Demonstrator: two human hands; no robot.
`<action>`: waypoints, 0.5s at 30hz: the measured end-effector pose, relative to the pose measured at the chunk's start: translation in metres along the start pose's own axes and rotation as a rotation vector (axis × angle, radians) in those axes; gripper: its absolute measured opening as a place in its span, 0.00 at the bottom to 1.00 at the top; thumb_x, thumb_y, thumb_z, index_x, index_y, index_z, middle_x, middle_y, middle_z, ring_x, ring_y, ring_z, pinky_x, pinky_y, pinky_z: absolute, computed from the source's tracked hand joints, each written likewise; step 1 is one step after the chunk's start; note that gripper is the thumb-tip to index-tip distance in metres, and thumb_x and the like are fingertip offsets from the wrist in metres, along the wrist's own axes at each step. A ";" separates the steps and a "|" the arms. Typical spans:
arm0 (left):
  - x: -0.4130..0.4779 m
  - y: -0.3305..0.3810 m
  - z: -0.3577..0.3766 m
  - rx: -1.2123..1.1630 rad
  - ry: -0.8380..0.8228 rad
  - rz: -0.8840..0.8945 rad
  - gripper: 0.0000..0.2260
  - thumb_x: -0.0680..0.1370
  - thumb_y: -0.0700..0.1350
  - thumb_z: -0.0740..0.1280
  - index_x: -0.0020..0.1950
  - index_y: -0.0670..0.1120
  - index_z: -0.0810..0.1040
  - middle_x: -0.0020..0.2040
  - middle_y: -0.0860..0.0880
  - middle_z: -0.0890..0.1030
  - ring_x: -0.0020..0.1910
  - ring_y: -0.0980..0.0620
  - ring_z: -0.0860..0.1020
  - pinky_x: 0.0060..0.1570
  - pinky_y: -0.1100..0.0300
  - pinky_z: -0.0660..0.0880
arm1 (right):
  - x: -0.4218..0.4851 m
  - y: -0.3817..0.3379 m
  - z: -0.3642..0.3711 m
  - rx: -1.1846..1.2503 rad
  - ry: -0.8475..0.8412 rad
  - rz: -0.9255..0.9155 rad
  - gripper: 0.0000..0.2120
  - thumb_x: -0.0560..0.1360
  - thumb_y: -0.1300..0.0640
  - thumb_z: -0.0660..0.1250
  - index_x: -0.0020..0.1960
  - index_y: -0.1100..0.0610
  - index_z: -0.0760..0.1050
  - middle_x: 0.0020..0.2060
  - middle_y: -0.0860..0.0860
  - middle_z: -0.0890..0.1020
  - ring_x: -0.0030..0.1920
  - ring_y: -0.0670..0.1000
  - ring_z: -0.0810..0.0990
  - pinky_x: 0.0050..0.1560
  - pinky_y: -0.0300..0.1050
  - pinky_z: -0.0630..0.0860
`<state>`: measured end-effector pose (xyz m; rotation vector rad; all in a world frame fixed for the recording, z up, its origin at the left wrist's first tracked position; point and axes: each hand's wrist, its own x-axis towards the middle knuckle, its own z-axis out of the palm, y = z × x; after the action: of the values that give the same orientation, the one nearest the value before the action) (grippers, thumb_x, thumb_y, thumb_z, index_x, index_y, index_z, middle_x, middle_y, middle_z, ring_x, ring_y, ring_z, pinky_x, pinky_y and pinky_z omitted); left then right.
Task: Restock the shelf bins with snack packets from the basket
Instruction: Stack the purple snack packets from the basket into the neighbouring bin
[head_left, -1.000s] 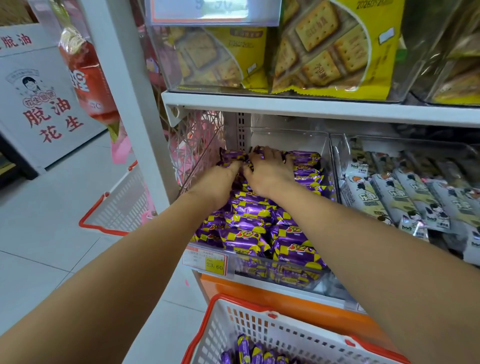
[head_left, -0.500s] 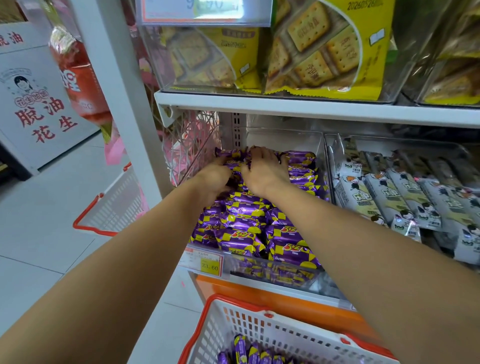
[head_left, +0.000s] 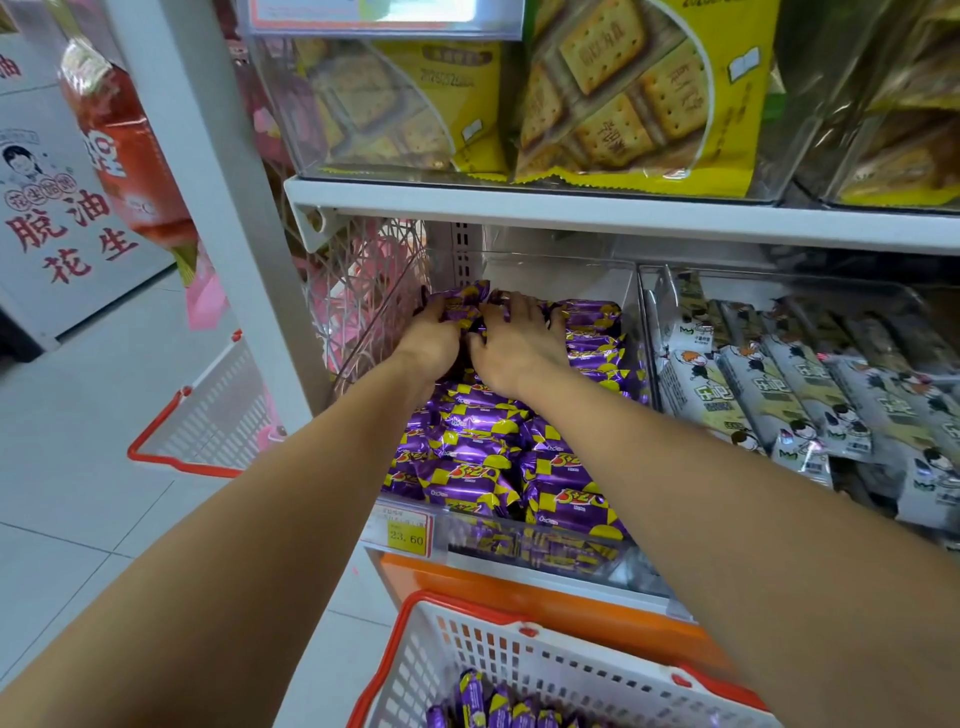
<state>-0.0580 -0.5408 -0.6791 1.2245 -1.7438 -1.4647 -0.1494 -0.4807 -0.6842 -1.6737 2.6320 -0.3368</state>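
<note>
A clear shelf bin (head_left: 519, 551) on the lower shelf is piled with purple and yellow snack packets (head_left: 467, 467). Both my arms reach deep into it. At the back left, my left hand (head_left: 428, 340) curls its fingers round a bunch of purple packets (head_left: 460, 304) that stick up above it. My right hand (head_left: 519, 348) lies beside it, touching it, with fingers spread over the rear packets and pressing on them. The white basket with a red rim (head_left: 452, 608) stands below the shelf, with several purple packets (head_left: 493, 706) in it.
The neighbouring bin (head_left: 644, 291) on the right holds grey-white snack sticks (head_left: 779, 400). Yellow cracker bags (head_left: 623, 104) fill the bins on the shelf above. A second white basket (head_left: 208, 415) sits on the tiled floor left of the white shelf post (head_left: 218, 182).
Both hands stayed at the back of the bin. My left hand's fingers have closed round a bunch of packets, which now stick up higher. The view shifted slightly.
</note>
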 end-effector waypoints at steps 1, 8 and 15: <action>-0.001 -0.001 -0.001 0.011 -0.004 0.010 0.24 0.77 0.32 0.54 0.72 0.46 0.69 0.60 0.39 0.79 0.57 0.42 0.78 0.61 0.49 0.75 | 0.001 0.000 0.000 -0.001 -0.001 -0.001 0.26 0.81 0.43 0.51 0.76 0.53 0.60 0.76 0.59 0.58 0.76 0.59 0.54 0.75 0.61 0.47; -0.029 0.007 -0.013 0.213 -0.016 0.069 0.23 0.78 0.33 0.53 0.72 0.47 0.69 0.60 0.41 0.79 0.48 0.47 0.74 0.45 0.56 0.72 | -0.001 -0.001 -0.011 0.022 0.060 -0.012 0.24 0.82 0.46 0.52 0.72 0.58 0.64 0.71 0.59 0.65 0.73 0.60 0.60 0.71 0.58 0.58; -0.083 0.032 -0.027 0.444 -0.029 0.098 0.20 0.80 0.34 0.53 0.72 0.41 0.68 0.61 0.33 0.77 0.58 0.32 0.75 0.50 0.46 0.74 | -0.047 -0.015 -0.042 0.062 0.116 -0.072 0.20 0.80 0.48 0.58 0.67 0.58 0.69 0.64 0.58 0.73 0.65 0.60 0.70 0.64 0.53 0.67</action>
<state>-0.0086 -0.4792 -0.6301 1.3102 -2.1927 -1.0748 -0.1205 -0.4375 -0.6453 -1.7848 2.6141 -0.5269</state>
